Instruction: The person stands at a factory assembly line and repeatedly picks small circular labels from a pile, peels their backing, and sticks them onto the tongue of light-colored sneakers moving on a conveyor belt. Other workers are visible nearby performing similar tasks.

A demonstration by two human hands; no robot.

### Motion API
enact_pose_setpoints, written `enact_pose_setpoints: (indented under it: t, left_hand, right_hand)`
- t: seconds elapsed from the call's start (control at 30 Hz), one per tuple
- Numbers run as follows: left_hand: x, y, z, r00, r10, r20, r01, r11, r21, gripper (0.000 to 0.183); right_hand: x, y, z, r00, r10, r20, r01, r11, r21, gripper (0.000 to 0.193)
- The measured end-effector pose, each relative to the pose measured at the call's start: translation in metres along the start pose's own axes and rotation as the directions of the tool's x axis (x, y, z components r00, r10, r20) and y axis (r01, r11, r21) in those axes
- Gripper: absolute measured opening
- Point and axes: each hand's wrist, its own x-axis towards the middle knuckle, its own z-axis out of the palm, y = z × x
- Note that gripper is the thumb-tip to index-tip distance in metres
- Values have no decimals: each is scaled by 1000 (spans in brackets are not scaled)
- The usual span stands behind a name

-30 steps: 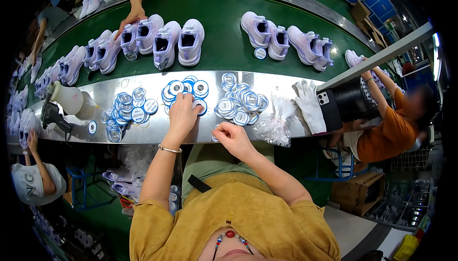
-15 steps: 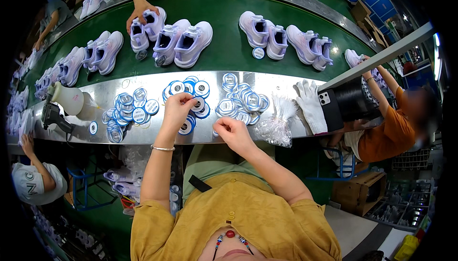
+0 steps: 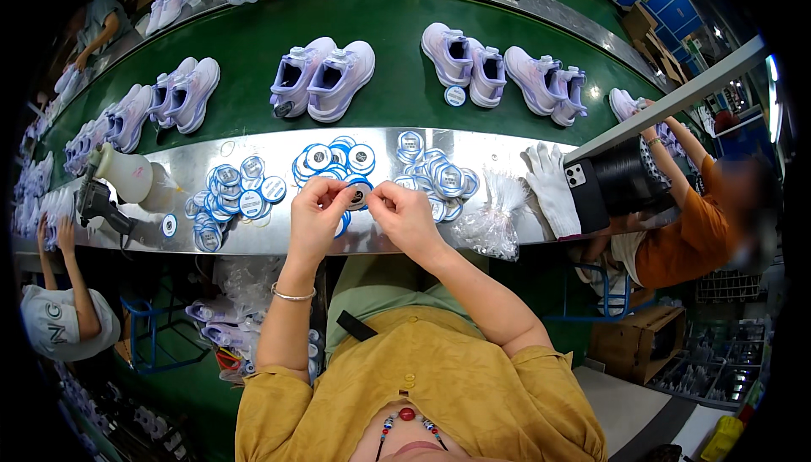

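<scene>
My left hand (image 3: 317, 215) and my right hand (image 3: 405, 219) meet over the shiny metal ledge (image 3: 507, 151), both pinching one round blue-and-white tag (image 3: 357, 196) between the fingertips. Piles of the same round tags lie on the ledge: one at the left (image 3: 235, 198), one just behind my hands (image 3: 338, 158), one to the right (image 3: 439, 176). Beyond the ledge runs a green conveyor belt (image 3: 397, 31) with pairs of pale lilac sneakers; the nearest pair (image 3: 325, 78) is straight ahead.
A cream spray bottle (image 3: 127, 175) stands at the ledge's left. White gloves (image 3: 549, 187), a clear plastic bag (image 3: 490, 225) and a black phone (image 3: 587, 192) lie at its right. A person in orange (image 3: 676, 234) works at the right, another at the left (image 3: 63, 318).
My left hand pulled back from the tag pile and both hands came together on one tag. The sneakers on the belt shifted to the right.
</scene>
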Motion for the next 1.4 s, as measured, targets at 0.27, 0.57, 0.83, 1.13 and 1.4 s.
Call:
enact_pose_setpoints:
  t: [0.27, 0.57, 0.83, 1.13, 1.4]
  left_hand:
    - [-11, 8, -1, 974, 225, -26, -218, 961, 170, 7]
    - [-21, 3, -12, 992, 122, 44, -116, 987, -115, 7]
    - [-24, 4, -48, 998, -48, 30, 54, 969, -241, 6]
    - [18, 5, -158, 971, 26, -237, -16, 999, 42, 10]
    - [79, -34, -198, 895, 139, -424, -19, 961, 276, 15]
  right_hand:
    - [1, -3, 8, 999, -43, 28, 43, 999, 14, 14]
    - [-7, -6, 11, 990, -90, 106, 74, 986, 148, 10]
    - [-10, -14, 31, 959, -79, 274, 57, 995, 87, 23]
    - [-11, -4, 41, 943, 35, 331, -52, 998, 43, 39]
    - [-10, 4, 35, 955, 32, 295, -56, 996, 72, 30]
